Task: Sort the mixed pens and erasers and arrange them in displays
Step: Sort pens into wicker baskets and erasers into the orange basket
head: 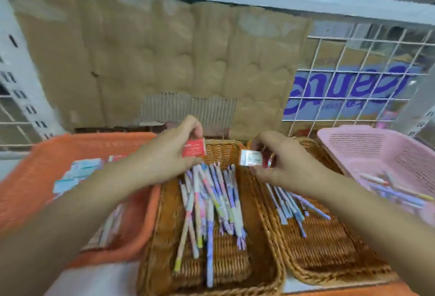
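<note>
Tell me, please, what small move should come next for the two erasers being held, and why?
Probably carry both erasers left and set them in the orange basket. The left hand holds a red eraser and the right hand a white eraser above the wicker trays, which show only pens, while flat packets resembling erasers lie in the orange basket.

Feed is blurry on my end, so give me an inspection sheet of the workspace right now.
Surface: white shelf, mostly covered by baskets.
Job's things: pens in left wicker basket; fewer in right wicker basket and pink basket; flat packets in orange basket.
Clutter: nothing seen.
Grippers: left hand holds red eraser; right hand holds white eraser.
Cables: nothing seen.
Surroundings: cardboard behind, wire grid at right.
</note>
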